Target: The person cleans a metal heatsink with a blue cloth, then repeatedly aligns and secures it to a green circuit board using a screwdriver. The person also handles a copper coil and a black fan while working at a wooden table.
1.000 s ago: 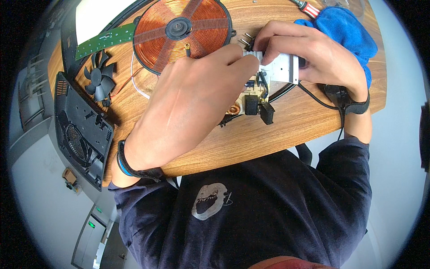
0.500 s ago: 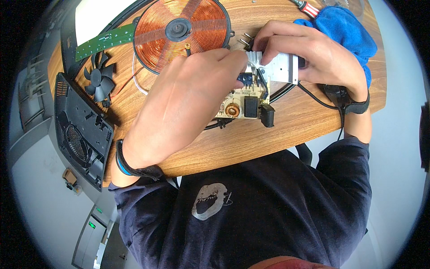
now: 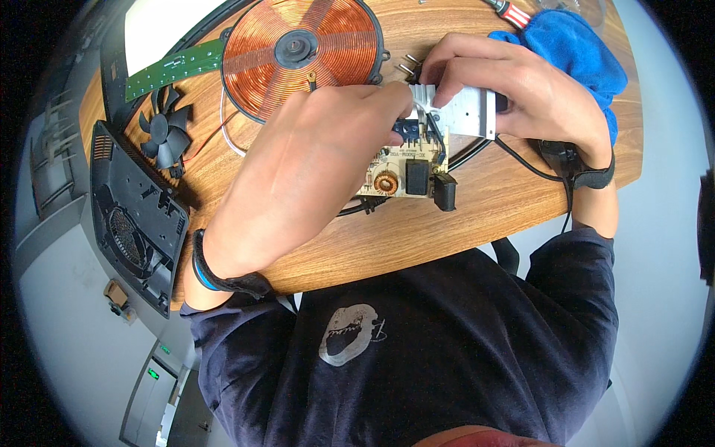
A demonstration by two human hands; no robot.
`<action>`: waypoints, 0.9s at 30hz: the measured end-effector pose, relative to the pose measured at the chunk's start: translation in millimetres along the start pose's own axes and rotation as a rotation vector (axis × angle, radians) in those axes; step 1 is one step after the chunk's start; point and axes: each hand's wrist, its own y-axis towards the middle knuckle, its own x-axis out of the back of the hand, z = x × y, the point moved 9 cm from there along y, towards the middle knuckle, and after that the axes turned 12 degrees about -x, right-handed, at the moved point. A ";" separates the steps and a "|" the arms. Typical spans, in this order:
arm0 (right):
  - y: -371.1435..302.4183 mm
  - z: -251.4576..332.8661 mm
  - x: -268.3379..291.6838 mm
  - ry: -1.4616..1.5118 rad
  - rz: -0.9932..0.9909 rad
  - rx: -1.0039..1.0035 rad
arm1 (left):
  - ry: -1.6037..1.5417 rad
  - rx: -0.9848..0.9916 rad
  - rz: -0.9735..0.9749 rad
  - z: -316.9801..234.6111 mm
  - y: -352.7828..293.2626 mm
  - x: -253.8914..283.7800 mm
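Observation:
A cream circuit board (image 3: 398, 165) with a copper toroid coil and black components lies on the wooden table in front of me. A silver aluminium heat sink (image 3: 468, 112) stands along its far right side. My left hand (image 3: 328, 149) bends over the left part of the board, its thumb and fingers closed at the board and the heat sink's left end; most fingertips are hidden. With curled fingers my right hand (image 3: 514, 89) grips the heat sink from its far and right sides. Thin wires run between the two hands.
A large copper induction coil (image 3: 335, 37) lies beyond my left hand. Left of it are a green circuit strip (image 3: 175, 71), a black fan (image 3: 165, 128) and a black plastic housing (image 3: 138, 216). A blue cloth (image 3: 570, 52) and a red-and-white handled tool (image 3: 514, 13) lie at the far right.

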 end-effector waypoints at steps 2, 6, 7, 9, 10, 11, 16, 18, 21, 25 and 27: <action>0.1 -0.2 0.0 0.005 -0.001 -0.001 | -0.010 0.012 0.005 1.0 -0.1 -0.2; -0.1 -0.6 0.5 -0.007 0.014 -0.011 | -0.027 0.031 0.018 2.6 -0.6 0.1; -0.1 -0.7 0.5 -0.002 0.015 -0.012 | -0.031 0.031 0.015 3.0 -0.8 0.1; -0.1 -0.6 0.6 0.002 0.016 -0.006 | -0.034 0.024 0.014 2.7 -1.0 0.6; 0.0 -0.6 0.6 0.004 0.016 -0.003 | -0.035 0.021 0.013 2.6 -1.2 0.8; 0.2 -0.9 0.4 0.006 0.018 -0.003 | -0.043 0.024 0.011 2.9 -1.6 1.0; -0.3 -0.1 0.3 0.013 0.018 -0.010 | -0.055 0.060 0.028 4.7 -1.5 0.1; -0.1 -1.3 0.4 0.020 0.013 -0.023 | -0.061 0.068 0.033 4.1 -0.6 1.2; 0.8 -1.5 1.2 0.013 0.023 -0.050 | -0.049 0.068 0.050 2.7 -0.8 2.1; 1.2 2.1 6.6 -0.010 0.027 -0.074 | -0.075 0.065 0.063 1.0 -0.6 4.4; -0.9 1.9 8.7 0.020 -0.019 -0.040 | -0.093 0.051 0.051 0.0 -0.6 5.8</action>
